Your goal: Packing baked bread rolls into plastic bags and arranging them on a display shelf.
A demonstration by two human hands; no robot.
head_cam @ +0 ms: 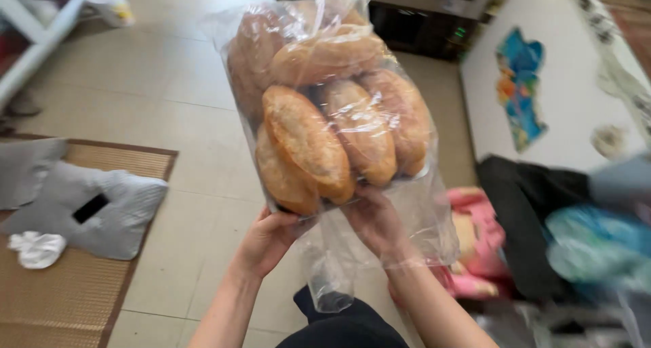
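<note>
A clear bag of bread rolls is held up above the tiled floor. The left hand cups the bag's lower edge, fingers curled under it; the right hand grips the bottom through the plastic, fingers hidden. Left of the bag the floor lies open as far as a mat. Right of it, blurred cloth is indistinct and cut off.

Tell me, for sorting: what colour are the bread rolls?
Golden-brown bread rolls, clearest in the head view.
</note>
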